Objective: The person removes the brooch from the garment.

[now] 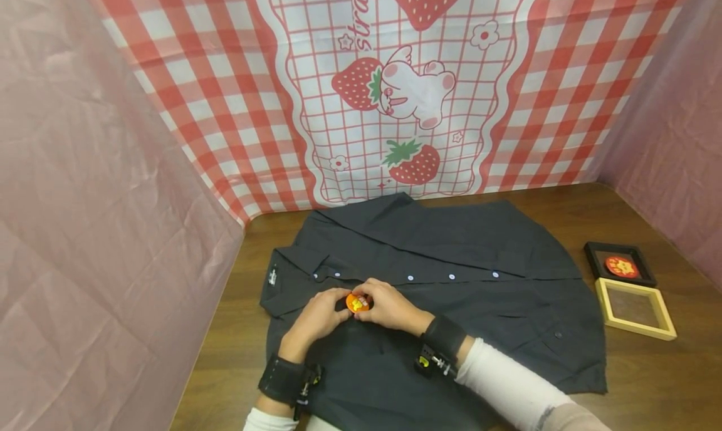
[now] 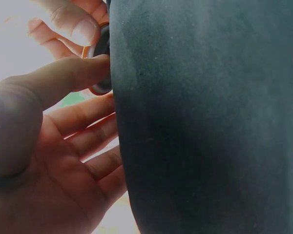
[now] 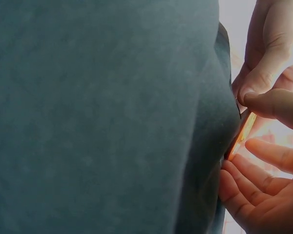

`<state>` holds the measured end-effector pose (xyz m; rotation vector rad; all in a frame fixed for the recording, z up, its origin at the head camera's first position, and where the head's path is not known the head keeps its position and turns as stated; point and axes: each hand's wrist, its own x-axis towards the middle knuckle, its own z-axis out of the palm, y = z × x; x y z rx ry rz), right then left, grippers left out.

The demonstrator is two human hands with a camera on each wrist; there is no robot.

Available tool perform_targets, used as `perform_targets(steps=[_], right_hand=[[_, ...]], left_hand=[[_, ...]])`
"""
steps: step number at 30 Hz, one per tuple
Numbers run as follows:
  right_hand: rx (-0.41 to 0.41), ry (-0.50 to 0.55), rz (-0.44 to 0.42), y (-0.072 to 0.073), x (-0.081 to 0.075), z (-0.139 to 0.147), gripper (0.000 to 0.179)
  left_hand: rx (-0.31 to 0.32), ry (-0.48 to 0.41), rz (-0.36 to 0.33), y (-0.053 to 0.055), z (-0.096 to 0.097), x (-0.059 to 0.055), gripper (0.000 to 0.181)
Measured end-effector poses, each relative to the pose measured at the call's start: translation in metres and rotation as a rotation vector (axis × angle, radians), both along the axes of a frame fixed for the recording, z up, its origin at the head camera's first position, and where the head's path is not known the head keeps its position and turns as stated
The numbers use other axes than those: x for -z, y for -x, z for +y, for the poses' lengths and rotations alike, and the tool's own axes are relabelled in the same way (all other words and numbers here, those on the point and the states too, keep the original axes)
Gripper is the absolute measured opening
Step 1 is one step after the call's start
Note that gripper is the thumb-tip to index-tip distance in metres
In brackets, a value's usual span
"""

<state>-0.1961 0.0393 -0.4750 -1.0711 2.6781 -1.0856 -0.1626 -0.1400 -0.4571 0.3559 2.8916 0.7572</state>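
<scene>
1. On our left, a strip of brown table (image 1: 237, 318) shows between the pink cloth (image 1: 113, 199) and the dark shirt (image 1: 440, 230).
2. The shirt spreads wide, and its far edge comes near the strawberry cloth (image 1: 417, 99) at the back.
3. Our left hand (image 1: 318, 318) pinches the round orange badge (image 1: 358, 303) over the shirt, below the collar.
4. Our right hand (image 1: 395, 309) pinches its other side.
5. We have little room by the shirt's right edge: a yellow frame (image 1: 602, 302) and a black frame (image 1: 591, 262) sit there.
</scene>
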Motion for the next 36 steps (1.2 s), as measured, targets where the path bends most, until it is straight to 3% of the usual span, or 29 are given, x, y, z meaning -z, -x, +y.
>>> perform_targets(steps=[11, 27, 36], right_hand=[[-0.022, 0.055, -0.011, 0.0012, 0.0029, 0.004, 0.03], [-0.018, 0.165, -0.011, 0.0039, 0.0051, 0.0044, 0.013], [-0.023, 0.234, -0.031, 0.0041, 0.0051, 0.0054, 0.012]], left_hand=[[-0.015, -0.011, 0.023, 0.0003, 0.0, 0.0009, 0.043], [0.0, -0.055, 0.095, 0.0013, 0.0003, -0.0009, 0.039], [0.016, -0.093, 0.155, 0.0015, -0.0003, -0.0008, 0.035]])
